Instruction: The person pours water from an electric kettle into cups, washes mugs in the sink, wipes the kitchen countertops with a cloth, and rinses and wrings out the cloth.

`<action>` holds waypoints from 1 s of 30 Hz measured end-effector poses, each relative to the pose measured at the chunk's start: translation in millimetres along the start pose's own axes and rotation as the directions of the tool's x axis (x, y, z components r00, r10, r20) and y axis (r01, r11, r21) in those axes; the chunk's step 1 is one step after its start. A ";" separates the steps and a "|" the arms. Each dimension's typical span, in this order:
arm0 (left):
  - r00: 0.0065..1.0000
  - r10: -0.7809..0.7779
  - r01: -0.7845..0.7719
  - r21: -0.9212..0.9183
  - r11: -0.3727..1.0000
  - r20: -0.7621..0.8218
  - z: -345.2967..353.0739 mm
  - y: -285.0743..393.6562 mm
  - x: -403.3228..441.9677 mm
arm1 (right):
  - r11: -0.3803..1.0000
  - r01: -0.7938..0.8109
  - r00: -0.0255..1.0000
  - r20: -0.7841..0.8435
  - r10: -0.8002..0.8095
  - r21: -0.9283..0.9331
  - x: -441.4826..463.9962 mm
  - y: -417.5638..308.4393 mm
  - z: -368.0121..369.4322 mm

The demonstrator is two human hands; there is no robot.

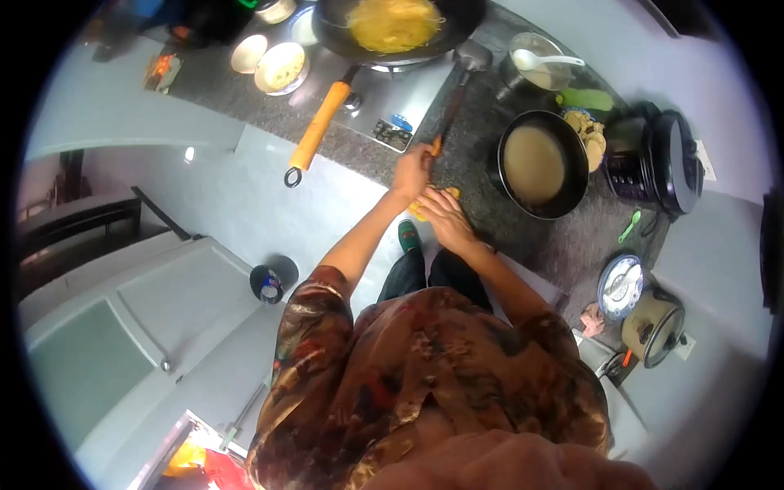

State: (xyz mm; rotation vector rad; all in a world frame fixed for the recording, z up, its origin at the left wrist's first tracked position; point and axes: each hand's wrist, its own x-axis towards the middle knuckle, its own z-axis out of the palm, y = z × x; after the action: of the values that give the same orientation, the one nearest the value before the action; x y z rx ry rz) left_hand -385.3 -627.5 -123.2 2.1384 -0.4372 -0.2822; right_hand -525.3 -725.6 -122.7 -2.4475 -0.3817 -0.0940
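Observation:
My left hand is at the counter's front edge, its fingers closed around the wooden handle end of a wok spatula. The spatula's metal head lies farther back beside the stove. Close by, my right hand presses on a yellow cloth at the counter edge; the cloth pokes out on both sides of the fingers. My left wrist crosses near the right fingertips. A wok with a wooden handle sits on the gas stove, with yellow strand-like food in it.
Right of my hands stands a black pan of cloudy liquid. Behind it are a pot with a white ladle and a black cooker. Two bowls sit left of the stove. A bin stands on the floor.

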 end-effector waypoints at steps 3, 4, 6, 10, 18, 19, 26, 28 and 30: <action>0.999 0.037 -0.038 -0.087 0.995 -0.010 -6.6 7.3 -17.0 | 0.998 -0.018 1.000 -0.021 0.017 -0.053 -25.7 -0.7 0.1; 1.000 0.008 -0.003 -0.153 0.988 0.028 -12.8 6.2 -30.1 | 0.993 -0.041 0.999 -0.030 0.038 -0.111 -28.3 -1.3 0.3; 0.995 -0.044 0.062 -0.214 0.975 0.089 -30.7 1.2 -61.5 | 0.988 -0.031 1.000 -0.006 0.031 -0.148 -26.9 -6.8 2.0; 0.983 -0.185 0.181 -0.182 0.966 -0.005 -78.9 -69.9 -149.6 | 0.975 0.006 1.000 0.026 -0.001 -0.221 7.6 -14.1 16.8; 0.746 -0.624 0.577 -0.243 0.780 -0.233 -171.5 -186.1 -321.7 | 0.950 0.160 0.987 0.028 -0.158 -0.267 134.7 -46.2 77.6; 0.694 -0.674 0.614 -0.280 0.738 -0.253 -183.7 -180.0 -331.8 | 0.955 0.141 0.990 0.012 -0.143 -0.261 151.1 -51.9 88.3; 0.530 -0.795 0.587 -0.548 0.596 -0.297 -203.1 -184.0 -362.0 | 0.950 0.028 0.959 -0.259 -0.113 -0.311 252.7 -89.3 170.9; 0.541 -0.795 0.559 -0.588 0.584 -0.275 -206.9 -190.8 -357.5 | 0.941 -0.042 0.965 -0.257 -0.049 -0.335 282.5 -103.5 198.7; 0.526 -0.812 0.568 -0.606 0.556 -0.253 -220.1 -193.1 -343.3 | 0.917 -0.269 0.942 -0.278 0.188 -0.293 311.6 -131.6 212.6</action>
State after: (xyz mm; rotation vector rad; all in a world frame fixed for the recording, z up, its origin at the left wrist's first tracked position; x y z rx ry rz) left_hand -579.9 -221.1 -145.8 1.6972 0.8213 -0.2228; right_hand -272.4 -418.7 -160.8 -2.7455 0.0409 -0.3827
